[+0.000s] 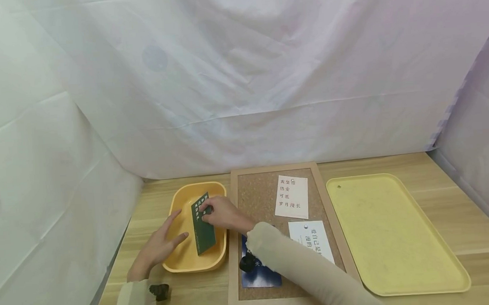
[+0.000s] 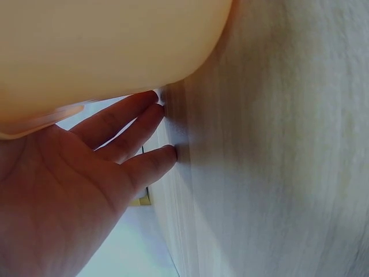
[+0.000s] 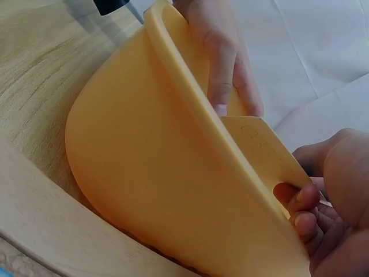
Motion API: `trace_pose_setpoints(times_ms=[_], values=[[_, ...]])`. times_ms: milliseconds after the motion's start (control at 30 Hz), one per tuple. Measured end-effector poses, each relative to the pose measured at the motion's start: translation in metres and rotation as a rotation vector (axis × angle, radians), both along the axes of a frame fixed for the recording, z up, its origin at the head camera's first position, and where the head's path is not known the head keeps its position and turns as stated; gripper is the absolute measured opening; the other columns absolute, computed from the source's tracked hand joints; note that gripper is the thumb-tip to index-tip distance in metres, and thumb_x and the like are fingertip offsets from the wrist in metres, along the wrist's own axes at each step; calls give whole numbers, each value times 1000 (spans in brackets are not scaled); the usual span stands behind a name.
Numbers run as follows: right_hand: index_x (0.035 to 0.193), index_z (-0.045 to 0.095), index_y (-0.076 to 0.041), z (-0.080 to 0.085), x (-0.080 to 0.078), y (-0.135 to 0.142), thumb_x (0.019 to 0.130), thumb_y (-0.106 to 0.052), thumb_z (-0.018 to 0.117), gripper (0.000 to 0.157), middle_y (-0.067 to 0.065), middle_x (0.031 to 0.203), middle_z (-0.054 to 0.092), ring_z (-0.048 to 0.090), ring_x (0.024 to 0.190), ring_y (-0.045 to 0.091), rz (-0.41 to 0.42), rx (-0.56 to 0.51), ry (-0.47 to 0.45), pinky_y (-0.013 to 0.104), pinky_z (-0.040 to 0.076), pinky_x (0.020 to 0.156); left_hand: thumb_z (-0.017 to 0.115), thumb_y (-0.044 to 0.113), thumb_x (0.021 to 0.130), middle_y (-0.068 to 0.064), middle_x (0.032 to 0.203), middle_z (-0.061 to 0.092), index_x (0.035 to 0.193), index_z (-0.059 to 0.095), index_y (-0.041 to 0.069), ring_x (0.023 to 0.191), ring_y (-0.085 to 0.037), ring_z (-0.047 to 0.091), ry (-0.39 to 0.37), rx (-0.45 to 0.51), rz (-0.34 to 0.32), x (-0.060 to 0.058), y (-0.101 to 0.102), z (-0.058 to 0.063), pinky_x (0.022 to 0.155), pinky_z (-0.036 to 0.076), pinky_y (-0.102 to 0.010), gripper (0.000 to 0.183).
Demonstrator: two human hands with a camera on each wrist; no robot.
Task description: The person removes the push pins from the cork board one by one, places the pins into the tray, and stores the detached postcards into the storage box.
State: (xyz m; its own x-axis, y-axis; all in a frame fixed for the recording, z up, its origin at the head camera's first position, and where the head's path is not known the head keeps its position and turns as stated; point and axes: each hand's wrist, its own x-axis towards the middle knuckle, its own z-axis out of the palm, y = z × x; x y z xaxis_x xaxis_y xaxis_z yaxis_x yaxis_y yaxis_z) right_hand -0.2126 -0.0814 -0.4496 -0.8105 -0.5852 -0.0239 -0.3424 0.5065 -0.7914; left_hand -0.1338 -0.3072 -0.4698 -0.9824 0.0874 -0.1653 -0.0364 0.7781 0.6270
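My right hand (image 1: 224,213) pinches a dark green card (image 1: 204,240) with white lettering near its upper edge. The card stands tilted inside an orange-yellow plastic basin (image 1: 192,268), and its pale back (image 3: 253,135) shows in the right wrist view. My left hand (image 1: 158,247) straddles the basin's left rim, fingers spread. Thumb and forefinger reach over the basin, while three other fingers (image 2: 151,164) extend outside its wall with tips close to the tabletop in the left wrist view.
A wood-framed corkboard (image 1: 254,189) lies right of the basin. It bears a pale pink card (image 1: 290,198), a white card (image 1: 311,234) and a blue card (image 1: 261,280), partly under my right forearm. Farther right is a yellow tray (image 1: 390,237). White cloth (image 1: 240,79) hangs behind.
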Motion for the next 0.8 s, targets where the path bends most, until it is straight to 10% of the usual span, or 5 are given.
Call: trace_pose_setpoints(times_ms=[800], values=[[112, 72, -15, -4, 2, -5, 91, -19, 72, 21, -4, 101, 70, 55, 70, 3, -26, 32, 59, 17, 47, 58, 59, 43, 98, -25, 161, 21, 159, 18, 18, 141, -54, 25, -8, 14, -15, 0, -1, -1, 107, 29, -72, 78]])
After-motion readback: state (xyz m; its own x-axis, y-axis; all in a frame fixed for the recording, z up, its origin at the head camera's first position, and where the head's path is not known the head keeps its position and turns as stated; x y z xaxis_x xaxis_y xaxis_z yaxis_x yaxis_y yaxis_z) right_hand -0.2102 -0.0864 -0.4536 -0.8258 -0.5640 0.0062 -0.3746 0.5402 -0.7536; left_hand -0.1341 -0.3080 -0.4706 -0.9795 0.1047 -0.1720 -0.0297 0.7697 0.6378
